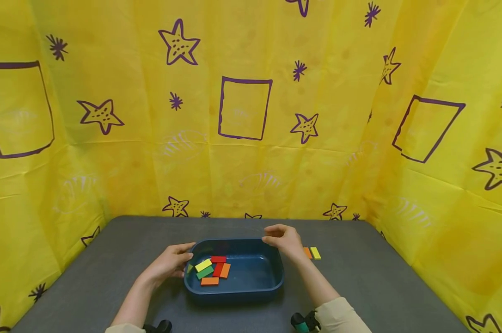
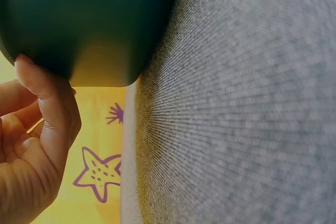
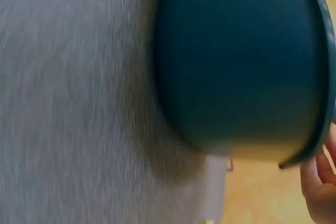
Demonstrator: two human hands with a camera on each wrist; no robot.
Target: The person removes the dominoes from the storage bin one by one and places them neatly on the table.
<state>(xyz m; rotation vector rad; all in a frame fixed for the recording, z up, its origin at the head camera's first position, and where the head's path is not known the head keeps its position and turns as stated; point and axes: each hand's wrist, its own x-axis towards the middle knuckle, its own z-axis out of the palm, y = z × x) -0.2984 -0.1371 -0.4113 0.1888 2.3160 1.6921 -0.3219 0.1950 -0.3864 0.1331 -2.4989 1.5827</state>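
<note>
Both sleeves low in view, left hand [image 1: 168, 263] and right hand [image 1: 285, 240] fingers curled on rigid, smooth, likely light tub [image 1: 251, 289] rim, loose blocks [image 1: 212, 270] near left fingertips.

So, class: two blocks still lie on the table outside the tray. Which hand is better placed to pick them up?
Right, probably. The right hand grips the tray at its far right corner, with the blocks just beside it. The left hand holds the opposite side.

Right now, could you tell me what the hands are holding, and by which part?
Both hold the blue tub: the left hand grips its left rim, the right hand its far right corner.
</note>
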